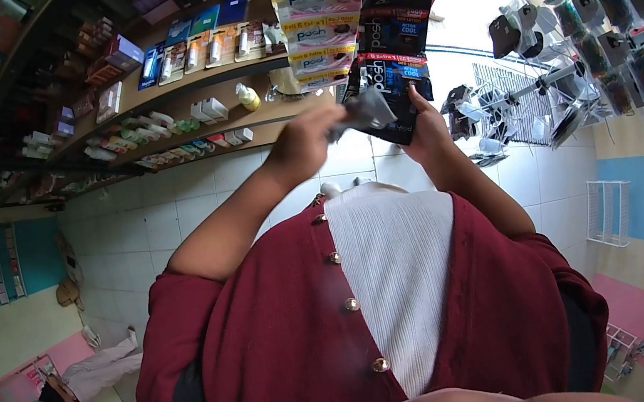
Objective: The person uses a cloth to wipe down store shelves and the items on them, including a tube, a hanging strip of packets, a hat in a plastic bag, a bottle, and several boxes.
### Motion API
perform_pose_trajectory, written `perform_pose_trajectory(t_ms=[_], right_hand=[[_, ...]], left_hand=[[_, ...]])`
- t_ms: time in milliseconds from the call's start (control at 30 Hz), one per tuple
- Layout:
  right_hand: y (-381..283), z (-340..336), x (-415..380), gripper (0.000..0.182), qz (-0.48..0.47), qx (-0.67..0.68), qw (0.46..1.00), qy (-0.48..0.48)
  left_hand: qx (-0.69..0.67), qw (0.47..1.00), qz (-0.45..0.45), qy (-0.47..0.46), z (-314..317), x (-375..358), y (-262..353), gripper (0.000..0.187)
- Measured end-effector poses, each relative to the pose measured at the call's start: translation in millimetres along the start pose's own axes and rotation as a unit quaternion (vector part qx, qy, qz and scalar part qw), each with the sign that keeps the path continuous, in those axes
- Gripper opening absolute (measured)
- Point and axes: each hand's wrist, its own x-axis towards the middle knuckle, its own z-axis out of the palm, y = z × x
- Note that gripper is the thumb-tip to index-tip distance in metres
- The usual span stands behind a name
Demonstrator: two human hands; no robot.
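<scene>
- The upper shelf [234,72], left of the sachets, carries carded tubes [219,48] along its front edge near its right end, with dark blue, green and lighter blue packs [205,21] lying behind them.
- Clear packets [612,12] hang on a display at the right.
- A person [63,398] in a dark top and pale trousers is at the far left, well apart from the hands.
- The black sachet strip [400,29] hangs just beside the yellow and pink sachet strip [319,33].
- The right hand [427,132] grips the lowest black sachets at their right edge, thumb on the front.
- The left hand [308,140], blurred, has its fingers closed on a dark, blurred item [368,111] in front of those sachets; what it is cannot be told.
- A pale yellow bottle [247,97] stands on the lower shelf [268,115], near its right end.
</scene>
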Motion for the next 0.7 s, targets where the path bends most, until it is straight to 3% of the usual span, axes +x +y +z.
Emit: perform_pose_trajectory(t_ms=[33, 100, 133, 200, 267, 300, 333, 400, 467, 533, 600, 667, 700], right_hand=[[0.2, 2.0, -2.5, 0.042, -0.005, -0.008, 1.0, 0.014], [2.8, 0.9, -3.2, 0.041, 0.002, -0.014, 1.0, 0.021], [4.2, 0.4, -3.2, 0.041, 0.009, -0.022, 0.999, 0.028], [10.3, -3.0, -2.9, 0.04, 0.01, -0.032, 0.999, 0.023], [19.0, -11.3, 0.9, 0.039, 0.009, -0.042, 0.999, 0.018], [23.7, -19.3, 4.1, 0.039, -0.003, -0.015, 1.0, -0.022], [24.9, -23.4, 4.9, 0.039, -0.016, 0.012, 0.998, -0.063], [21.8, -4.2, -7.2, 0.041, -0.017, 0.021, 0.998, -0.051], [18.3, 4.1, -13.3, 0.04, -0.011, -0.014, 1.0, -0.003], [14.8, 5.0, -13.5, 0.042, -0.005, -0.012, 1.0, 0.002], [13.0, 1.2, -8.0, 0.041, -0.02, -0.008, 0.999, 0.025], [12.8, -2.4, -0.4, 0.04, -0.036, -0.01, 0.998, 0.047], [14.5, -5.1, 3.8, 0.041, -0.037, -0.013, 0.998, 0.058]], left_hand=[[-0.001, 1.0, 0.0, -0.002, -3.2, 3.7, 1.7, 0.053], [0.016, 0.985, 0.001, 0.17, -11.5, 15.2, 15.3, 0.054], [0.037, 0.98, 0.038, 0.189, -6.5, 22.1, 23.8, 0.055], [0.028, 0.983, 0.077, 0.167, 19.3, 35.6, 34.5, 0.056], [0.033, 0.98, 0.175, 0.091, 42.3, 51.6, 39.0, 0.055], [0.041, 0.983, 0.176, 0.02, 47.7, 55.4, 40.2, 0.054], [0.039, 0.983, 0.177, 0.022, 48.4, 57.5, 33.8, 0.054], [0.12, 0.975, 0.185, 0.008, 52.5, 62.6, 11.2, 0.052], [0.176, 0.97, 0.154, 0.07, 40.3, 55.3, -1.8, 0.047], [0.087, 0.994, -0.048, 0.043, 31.5, 39.8, -28.3, 0.043], [0.107, 0.98, -0.151, 0.071, 16.7, 21.7, -24.9, 0.04], [0.123, 0.975, -0.155, 0.101, 12.4, 7.1, -23.7, 0.039], [0.117, 0.983, -0.064, 0.127, 16.9, -2.6, -17.2, 0.041]])
